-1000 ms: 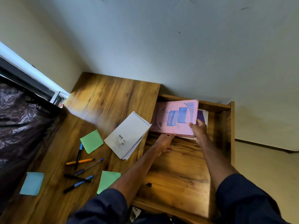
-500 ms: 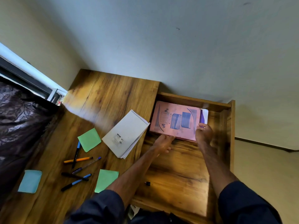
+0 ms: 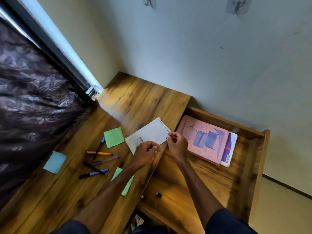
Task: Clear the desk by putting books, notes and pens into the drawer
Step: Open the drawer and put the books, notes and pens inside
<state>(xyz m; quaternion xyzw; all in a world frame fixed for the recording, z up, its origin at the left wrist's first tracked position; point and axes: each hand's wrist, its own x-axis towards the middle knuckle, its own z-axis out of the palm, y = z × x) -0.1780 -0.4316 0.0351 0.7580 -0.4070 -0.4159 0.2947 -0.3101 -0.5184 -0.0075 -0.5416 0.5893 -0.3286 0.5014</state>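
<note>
1. We see the spiral notepad (image 3: 148,134) on the desk (image 3: 143,98) at its drawer-side edge; our left hand (image 3: 146,153) curls over its near edge, our right hand (image 3: 177,146) pinches its right corner.
2. The pink book (image 3: 202,141) lies in the open drawer (image 3: 253,166) atop a white book (image 3: 233,141).
3. Pens (image 3: 99,153), two green notes (image 3: 114,137) and a blue note (image 3: 54,162) lie on the desk, left of the notepad.

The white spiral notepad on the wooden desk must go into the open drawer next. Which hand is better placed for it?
Probably the right hand: it is at the corner of the white spiral notepad nearest the open wooden drawer; the left hand is farther from it.
</note>
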